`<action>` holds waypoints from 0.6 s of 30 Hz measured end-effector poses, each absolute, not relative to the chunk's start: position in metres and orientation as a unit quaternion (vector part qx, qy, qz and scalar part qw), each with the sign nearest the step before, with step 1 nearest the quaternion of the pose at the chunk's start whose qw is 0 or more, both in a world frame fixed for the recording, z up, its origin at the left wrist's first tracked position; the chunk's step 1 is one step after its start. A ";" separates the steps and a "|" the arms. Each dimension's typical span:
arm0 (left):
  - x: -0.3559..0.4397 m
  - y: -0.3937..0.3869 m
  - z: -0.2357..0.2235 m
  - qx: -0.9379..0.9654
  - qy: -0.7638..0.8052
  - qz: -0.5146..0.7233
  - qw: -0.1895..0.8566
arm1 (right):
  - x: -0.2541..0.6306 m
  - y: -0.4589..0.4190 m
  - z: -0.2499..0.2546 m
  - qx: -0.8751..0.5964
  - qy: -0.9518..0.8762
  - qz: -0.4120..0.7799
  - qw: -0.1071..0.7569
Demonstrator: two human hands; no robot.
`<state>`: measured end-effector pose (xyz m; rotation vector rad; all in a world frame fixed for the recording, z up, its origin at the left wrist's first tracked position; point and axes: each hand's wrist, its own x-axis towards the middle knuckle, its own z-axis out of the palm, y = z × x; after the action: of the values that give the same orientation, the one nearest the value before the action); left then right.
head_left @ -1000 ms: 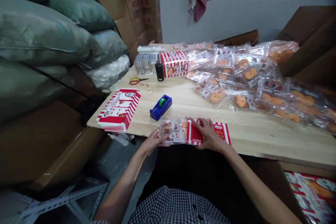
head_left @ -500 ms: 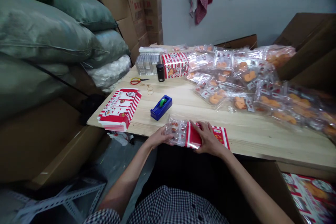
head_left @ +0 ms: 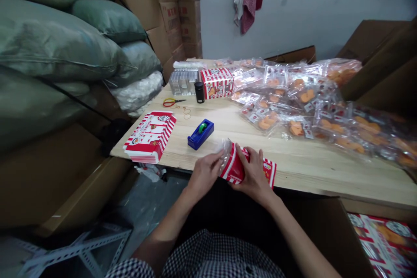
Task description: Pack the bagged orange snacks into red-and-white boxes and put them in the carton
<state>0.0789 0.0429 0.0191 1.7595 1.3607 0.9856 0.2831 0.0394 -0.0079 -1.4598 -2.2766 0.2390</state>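
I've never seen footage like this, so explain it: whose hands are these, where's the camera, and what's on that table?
There is no machine: someone works bare-handed, seen by one camera worn on their head, looking forward and down. The left hand pinches clear plastic at the left end of a red carton, and the right hand grips that carton. On the wooden table, a blue tape dispenser stands beyond the hands. To its left lies a stack of flat boxes; farther back are scissors, a black container and a striped box. Clear packets with orange pieces spread across the back and right.
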 end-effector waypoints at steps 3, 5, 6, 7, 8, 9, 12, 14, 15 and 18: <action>0.089 0.033 0.033 0.751 0.500 0.322 0.286 | 0.276 0.025 -0.002 -0.552 -0.789 0.092 0.253; 0.090 0.028 0.041 0.777 0.479 0.304 0.273 | 0.273 0.014 -0.003 -0.576 -0.761 0.100 0.280; 0.090 0.025 0.044 0.782 0.471 0.307 0.271 | 0.272 0.008 -0.004 -0.589 -0.745 0.103 0.296; 0.090 0.021 0.046 0.778 0.469 0.320 0.268 | 0.269 0.002 -0.004 -0.604 -0.724 0.107 0.317; 0.092 0.016 0.047 0.766 0.473 0.340 0.270 | 0.266 -0.005 -0.005 -0.620 -0.698 0.112 0.341; 0.094 0.010 0.046 0.746 0.480 0.364 0.283 | 0.263 -0.013 -0.004 -0.636 -0.669 0.117 0.365; 0.101 -0.010 0.039 0.645 0.474 0.420 0.428 | 0.255 -0.039 0.005 -0.674 -0.592 0.145 0.417; 0.103 -0.021 0.033 0.570 0.450 0.422 0.543 | 0.258 -0.056 0.014 -0.671 -0.559 0.201 0.443; 0.103 -0.024 0.030 0.542 0.441 0.419 0.580 | 0.263 -0.063 0.019 -0.663 -0.537 0.239 0.463; 0.102 -0.030 0.023 0.521 0.415 0.390 0.636 | 0.286 -0.075 0.024 -0.625 -0.429 0.380 0.530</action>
<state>0.1016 -0.0305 0.0235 1.1913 0.9476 0.8912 0.2862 -0.0754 0.0236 -1.4910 -1.0253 0.9083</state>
